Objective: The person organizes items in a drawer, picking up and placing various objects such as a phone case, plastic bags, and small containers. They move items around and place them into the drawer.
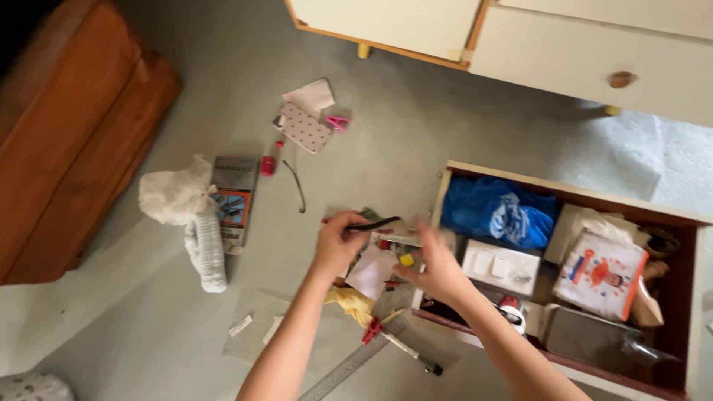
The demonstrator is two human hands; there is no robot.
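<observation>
The right hand (434, 263) is showing only as a motion smear, so its fingers and whatever they are touching are not readable. The left hand (338, 241) is covering one end of a thin dark strip (375, 223), and both forearms are running out past the bottom edge. The small heap (386, 256) under the hands is lying partly hidden. The open drawer (687, 297) is getting cut off at the right edge. The brown furniture (67, 134) is running off the left edge.

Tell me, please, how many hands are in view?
2: the left hand holds a thin dark strip over the floor clutter; the right hand, blurred, is beside the open drawer.
</observation>
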